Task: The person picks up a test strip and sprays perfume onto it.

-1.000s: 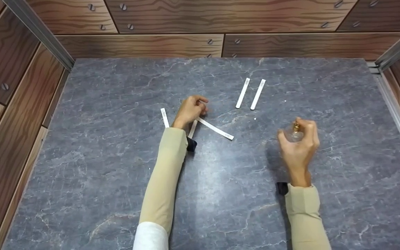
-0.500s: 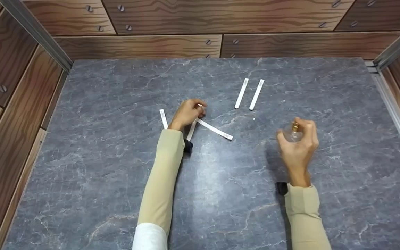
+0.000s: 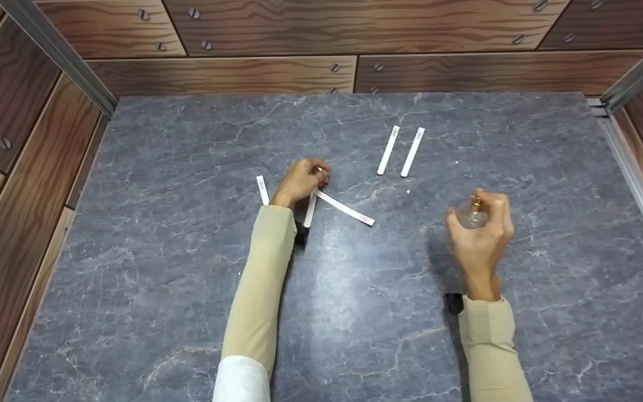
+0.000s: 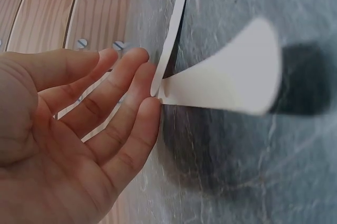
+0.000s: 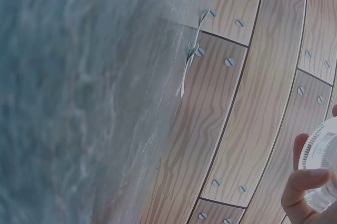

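My left hand (image 3: 302, 181) is low over the table, its fingers bent loosely. In the left wrist view its fingertips (image 4: 150, 111) are right at the meeting ends of two white paper strips. One strip (image 3: 346, 209) runs right and slightly nearer; the other (image 4: 231, 71) curls up toward the camera, its shadow beneath. Left of the hand is another strip (image 3: 263, 190), partly covered by the arm. My right hand (image 3: 483, 229) holds a clear glass spray bottle with a gold nozzle (image 3: 476, 202) above the table. The right wrist view shows the bottle's ribbed glass (image 5: 318, 163) between fingers.
Two more white strips, a left one (image 3: 388, 151) and a right one (image 3: 413, 152), lie side by side toward the back of the grey marbled table (image 3: 176, 268). Wood-patterned walls (image 3: 271, 28) enclose its back and sides. Tiny white specks dot the surface.
My left hand has shifted very slightly while staying by the same strip ends. The right hand keeps the spray bottle in almost the same place. The head view has moved a little.
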Available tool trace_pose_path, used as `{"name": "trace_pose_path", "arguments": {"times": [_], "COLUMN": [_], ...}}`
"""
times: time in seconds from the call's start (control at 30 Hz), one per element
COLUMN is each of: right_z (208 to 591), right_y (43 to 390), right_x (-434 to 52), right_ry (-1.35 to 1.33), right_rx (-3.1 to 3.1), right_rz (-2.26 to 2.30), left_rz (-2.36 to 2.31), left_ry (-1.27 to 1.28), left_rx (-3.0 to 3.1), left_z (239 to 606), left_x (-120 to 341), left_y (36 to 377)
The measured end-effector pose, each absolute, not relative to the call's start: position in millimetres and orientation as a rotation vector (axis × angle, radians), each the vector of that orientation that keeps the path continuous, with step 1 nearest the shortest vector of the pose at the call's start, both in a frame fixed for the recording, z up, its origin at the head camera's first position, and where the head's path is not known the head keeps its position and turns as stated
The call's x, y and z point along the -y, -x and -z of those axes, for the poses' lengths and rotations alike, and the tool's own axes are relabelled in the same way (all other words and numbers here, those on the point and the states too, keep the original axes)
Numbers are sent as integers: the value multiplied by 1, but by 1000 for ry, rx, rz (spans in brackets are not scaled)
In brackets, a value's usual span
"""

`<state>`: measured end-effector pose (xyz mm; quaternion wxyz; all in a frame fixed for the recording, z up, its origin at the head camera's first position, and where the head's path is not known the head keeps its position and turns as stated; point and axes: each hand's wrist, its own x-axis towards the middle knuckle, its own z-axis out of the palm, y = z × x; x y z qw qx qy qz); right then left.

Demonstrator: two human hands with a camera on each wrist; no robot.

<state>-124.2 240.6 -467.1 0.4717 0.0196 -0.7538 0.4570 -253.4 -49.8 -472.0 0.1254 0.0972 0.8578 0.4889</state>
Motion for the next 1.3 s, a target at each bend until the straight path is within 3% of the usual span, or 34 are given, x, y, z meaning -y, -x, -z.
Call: {"name": "trace_pose_path", "arguments": {"times": [0.77,1.3], "right_z": [466,467], "right_y": [124,124], "right_x": [-240,-240], "right_ry": [-41,-32], "right_rx": [1861,1862], "right_rz": [-1091,-1083], "left_rz": [-1199,-1063], "left_ry": [-395,-308], "left_rx": [-2394,-2486], "left_z": [470,470], "left_x": [54,49], "left_y": [243,235]}}
